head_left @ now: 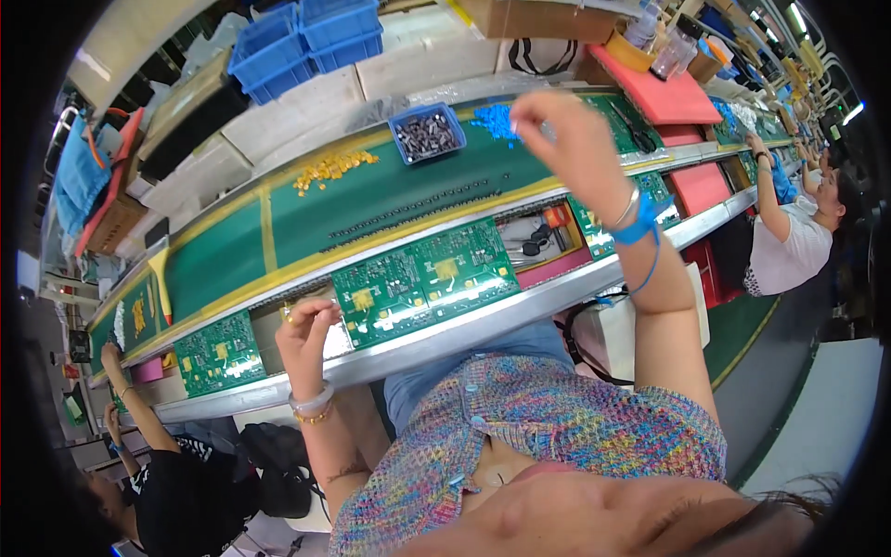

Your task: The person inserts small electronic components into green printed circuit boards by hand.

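My right hand [568,139] is raised beside a pile of small blue parts [494,121] on the green work surface. Its fingers bend in towards the thumb; whatever they may hold cannot be made out. Closer to me, my left hand [306,345] hovers at the left end of a green circuit board [376,295], fingers curled together. A small yellow bit shows at its fingers, too small to name. Another circuit board [469,269] adjoins the first on its right. Behind them, thin black parts [408,215] lie in rows, and yellow parts [336,171] form a loose pile.
A blue bin [427,134] of dark cylindrical parts stands at the back. Scissors [536,243] lie in a tray right of the boards. A metal rail [445,325] runs along the near edge. Co-workers sit at both sides, one arm [763,176] reaching in at right.
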